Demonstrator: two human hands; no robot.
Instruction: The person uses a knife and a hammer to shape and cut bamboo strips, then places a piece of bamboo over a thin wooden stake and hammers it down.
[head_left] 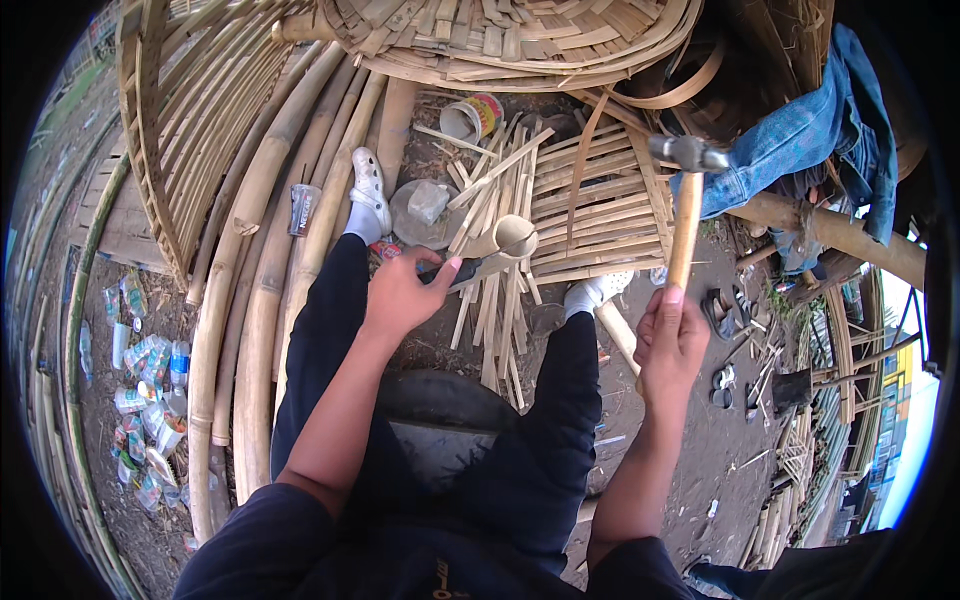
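My left hand [402, 292] is closed round the dark handle of a knife [450, 272], whose thin blade appears to reach across the open end of a short bamboo tube [484, 246]. That tube stands tilted between my feet. In my right hand [672, 340] is a hammer [684, 225], gripped low on its pale wooden handle and held up with the metal head at the top. Split bamboo strips [490, 325] lie in a loose heap under and around the tube. Just left of the tube a grey stone [428, 202] sits on a round slab [410, 222].
Long bamboo poles [262, 300] run along my left side, with plastic litter [150, 400] beyond them. A slatted bamboo panel [600, 195] lies ahead, near a plastic tub [470, 118]. Above is a woven bamboo piece [510, 40]. Blue jeans [790, 150] hang at right; sandals [722, 385] lie below.
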